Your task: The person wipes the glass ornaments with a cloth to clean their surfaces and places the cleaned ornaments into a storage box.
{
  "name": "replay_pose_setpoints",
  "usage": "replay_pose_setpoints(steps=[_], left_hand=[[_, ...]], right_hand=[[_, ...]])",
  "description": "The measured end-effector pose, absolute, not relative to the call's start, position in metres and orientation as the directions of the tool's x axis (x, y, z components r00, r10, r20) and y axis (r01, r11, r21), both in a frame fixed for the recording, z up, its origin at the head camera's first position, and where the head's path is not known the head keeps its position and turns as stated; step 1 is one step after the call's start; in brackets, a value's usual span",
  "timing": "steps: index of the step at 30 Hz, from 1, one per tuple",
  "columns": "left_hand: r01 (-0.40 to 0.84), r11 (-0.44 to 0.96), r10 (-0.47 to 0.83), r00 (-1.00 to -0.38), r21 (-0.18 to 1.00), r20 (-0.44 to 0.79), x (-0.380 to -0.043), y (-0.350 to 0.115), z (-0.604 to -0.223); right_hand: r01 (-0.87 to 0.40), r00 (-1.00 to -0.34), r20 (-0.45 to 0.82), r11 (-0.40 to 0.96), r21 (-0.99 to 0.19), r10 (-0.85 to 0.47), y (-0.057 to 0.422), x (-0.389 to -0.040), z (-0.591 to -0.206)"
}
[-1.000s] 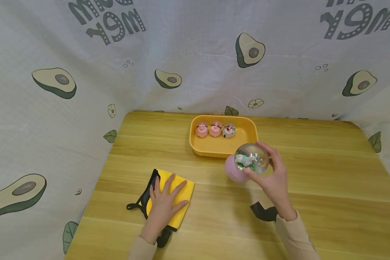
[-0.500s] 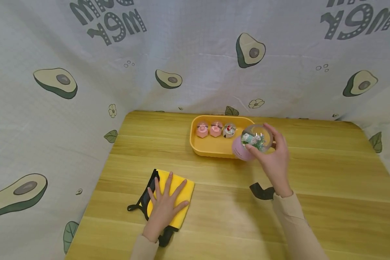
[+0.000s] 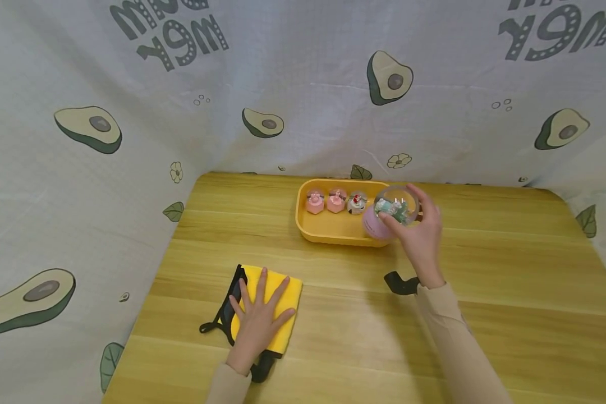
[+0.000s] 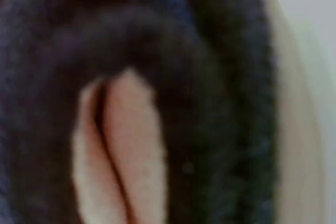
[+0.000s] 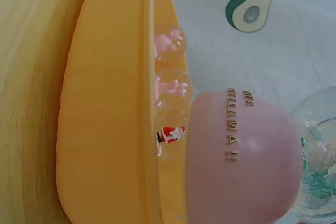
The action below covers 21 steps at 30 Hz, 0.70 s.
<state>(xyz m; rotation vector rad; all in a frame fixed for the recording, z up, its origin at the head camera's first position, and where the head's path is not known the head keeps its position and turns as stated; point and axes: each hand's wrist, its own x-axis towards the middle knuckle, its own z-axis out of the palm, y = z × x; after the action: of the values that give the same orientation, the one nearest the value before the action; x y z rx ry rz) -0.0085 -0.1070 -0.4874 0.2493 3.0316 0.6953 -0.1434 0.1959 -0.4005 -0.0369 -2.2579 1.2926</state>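
My right hand grips a large snow globe by its clear dome, fingers and thumb around the glass. Its lilac base, with raised letters in the right wrist view, hangs tilted at the right end of a yellow tray; whether it touches the tray floor I cannot tell. Three small snow globes stand in a row inside: two pink ones and a white one with a red figure. My left hand rests flat, fingers spread, on a folded yellow cloth with black trim. The left wrist view is dark and blurred.
The tray stands near the back of a wooden table. Behind it hangs a white curtain printed with avocados. Black curved pieces show at both wrists. A black loop sticks out from the cloth.
My right hand has carried the large snow globe away from me, from in front of the tray to over its right end. My left hand has stayed on the cloth.
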Motion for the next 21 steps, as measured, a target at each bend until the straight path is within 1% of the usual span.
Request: replay_pose_setpoints(steps=[7,15,21], left_hand=[[0.071,0.885,0.098,-0.995,0.460,-0.034,-0.007,-0.102,-0.484],[0.063,0.882,0.089,-0.996,0.467,-0.033,-0.006,-0.100,-0.481],[0.064,0.882,0.088,-0.996,0.467,-0.029,-0.007,-0.100,-0.481]], right_hand=[[-0.204,-0.877,0.401,0.552,-0.809,0.264,0.193,-0.152,-0.408],[-0.164,-0.902,0.354,0.561,-0.812,0.249,0.192,-0.161,-0.422],[-0.167,-0.906,0.354,0.574,-0.802,0.232,0.192,-0.165,-0.432]])
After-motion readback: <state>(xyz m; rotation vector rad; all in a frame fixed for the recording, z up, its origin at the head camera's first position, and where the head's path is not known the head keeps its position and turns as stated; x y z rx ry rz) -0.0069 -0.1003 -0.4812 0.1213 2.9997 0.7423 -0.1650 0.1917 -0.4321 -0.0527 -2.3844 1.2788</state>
